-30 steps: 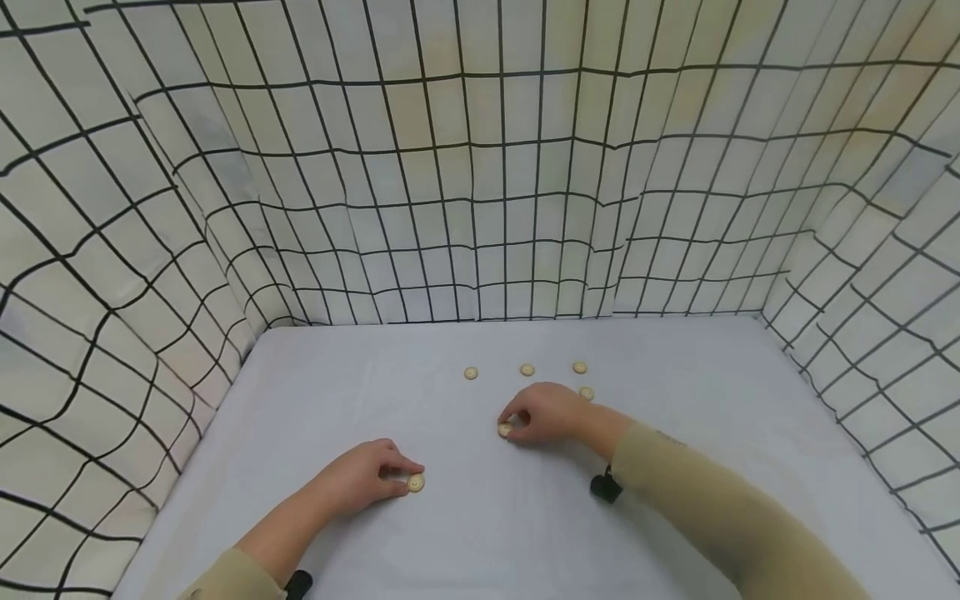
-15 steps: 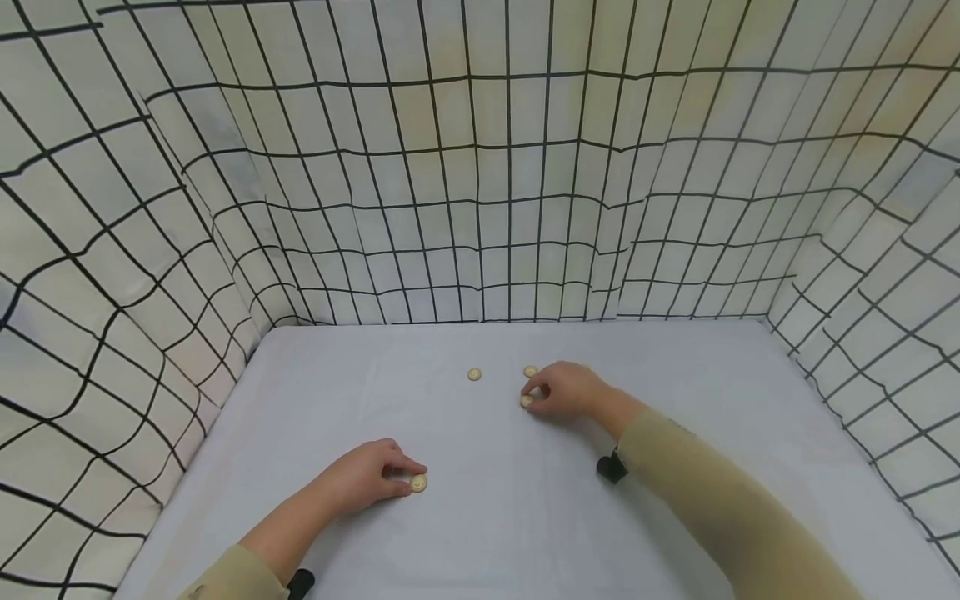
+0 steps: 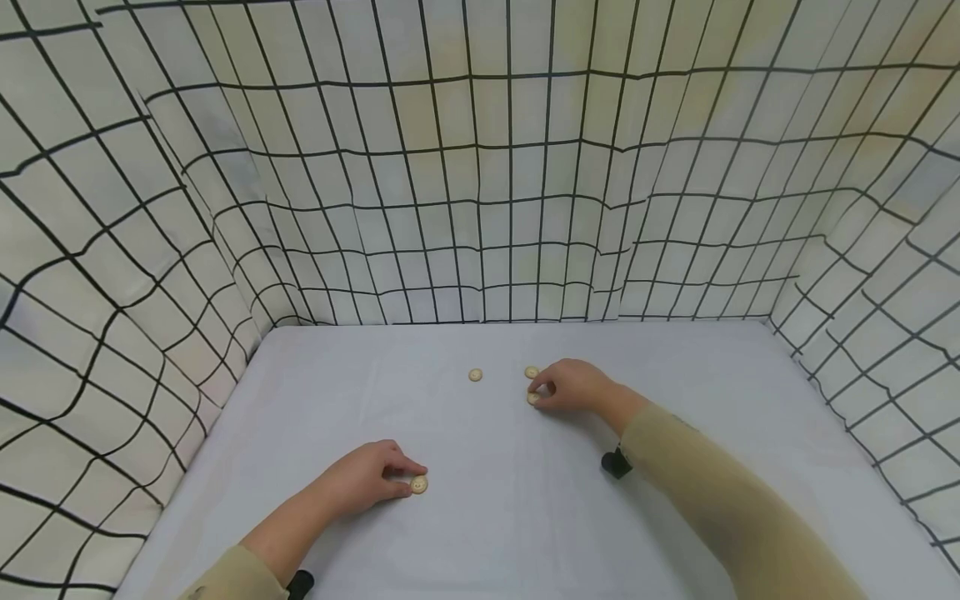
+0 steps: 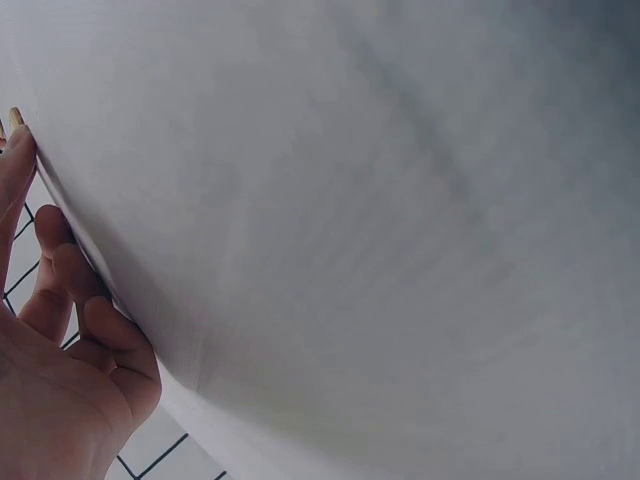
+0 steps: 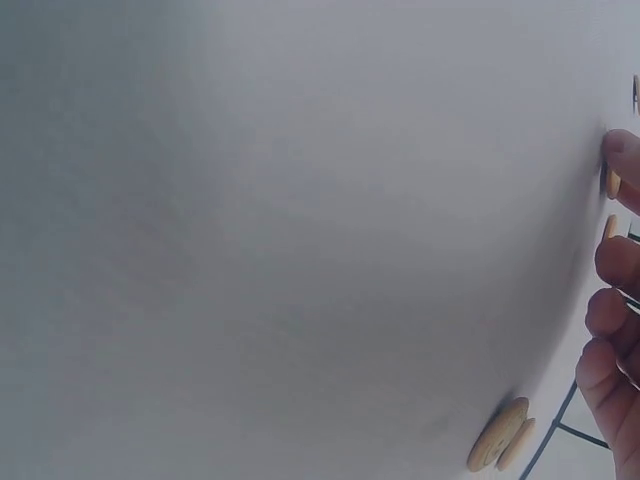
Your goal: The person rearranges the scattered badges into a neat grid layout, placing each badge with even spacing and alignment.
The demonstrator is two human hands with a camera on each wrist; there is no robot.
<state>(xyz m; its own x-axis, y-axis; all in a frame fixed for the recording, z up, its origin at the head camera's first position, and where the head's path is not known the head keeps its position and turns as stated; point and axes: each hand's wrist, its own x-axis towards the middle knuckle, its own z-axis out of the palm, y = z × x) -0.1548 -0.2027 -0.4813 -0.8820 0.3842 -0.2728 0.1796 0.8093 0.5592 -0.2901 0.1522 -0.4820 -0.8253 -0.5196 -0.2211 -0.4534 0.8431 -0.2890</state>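
Note:
Between thumb and forefinger, my left hand (image 3: 371,477) pinches a round pale wooden button (image 3: 418,484) at its left edge, low on the white surface. In the left wrist view, that button is a thin sliver (image 4: 16,118) by the fingertip. Farther back and to the right, my right hand (image 3: 576,386) pinches a second button (image 3: 533,398), partly covered by the fingertips. Just beyond it lies another button (image 3: 532,372), close to the forefinger. Two more buttons (image 5: 498,435) appear close together in the right wrist view; the right hand hides them in the head view.
A lone button (image 3: 476,375) lies to the left of the right hand, toward the back. The white tabletop (image 3: 480,533) is bounded at the back and sides by pale walls with a black grid (image 3: 450,183). Dark wrist devices (image 3: 617,463) hang under the sleeves.
My right hand has moved away from me and to the right with its button, toward the back row, and now covers the rightmost buttons. The left hand has stayed in place.

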